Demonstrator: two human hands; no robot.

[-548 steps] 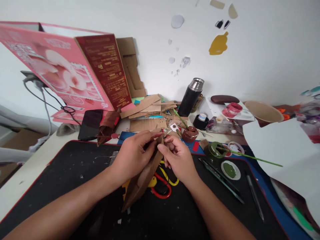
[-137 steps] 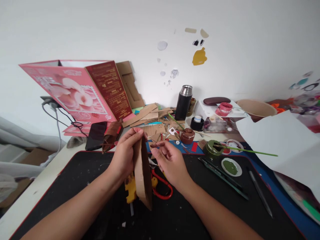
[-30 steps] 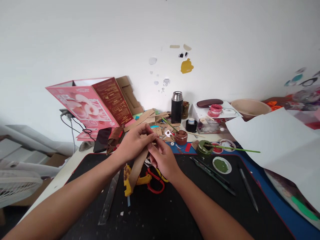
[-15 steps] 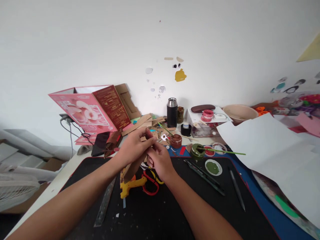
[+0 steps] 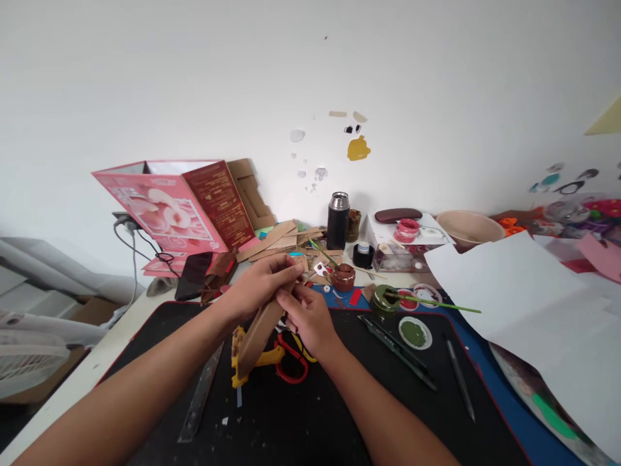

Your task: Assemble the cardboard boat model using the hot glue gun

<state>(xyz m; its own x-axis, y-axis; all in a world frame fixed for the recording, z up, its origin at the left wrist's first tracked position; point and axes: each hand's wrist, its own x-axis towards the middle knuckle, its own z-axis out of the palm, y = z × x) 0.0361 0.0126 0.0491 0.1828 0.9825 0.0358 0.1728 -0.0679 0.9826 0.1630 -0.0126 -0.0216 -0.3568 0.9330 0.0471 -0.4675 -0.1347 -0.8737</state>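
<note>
Between both hands, above the black mat point(image 5: 330, 401), is a long brown cardboard strip point(image 5: 262, 333), tilted with its lower end toward me. My left hand point(image 5: 264, 281) grips it near its upper end, thumb pressed on the top. My right hand point(image 5: 308, 317) pinches the same strip from the right side, thumb close to the left thumb; some fingertips are hidden behind it. Beneath the strip lie a yellow glue gun point(image 5: 269, 356), partly covered, and scissors with red and yellow handles point(image 5: 295, 369).
A metal ruler point(image 5: 200, 395) lies left on the mat. Right are a dark green cutter-like tool point(image 5: 398, 353), a grey pen point(image 5: 459, 378), a green paint lid point(image 5: 414, 332) and open green point(image 5: 385, 301) and brown point(image 5: 343, 278) paint jars with brushes. Behind stand a black flask point(image 5: 338, 223), cardboard scraps point(image 5: 279, 239) and a pink box point(image 5: 160, 213).
The cardboard strip has turned, so more of its broad face shows and its lower end now overlaps the glue gun. Both hands still hold it. The view has shifted slightly.
</note>
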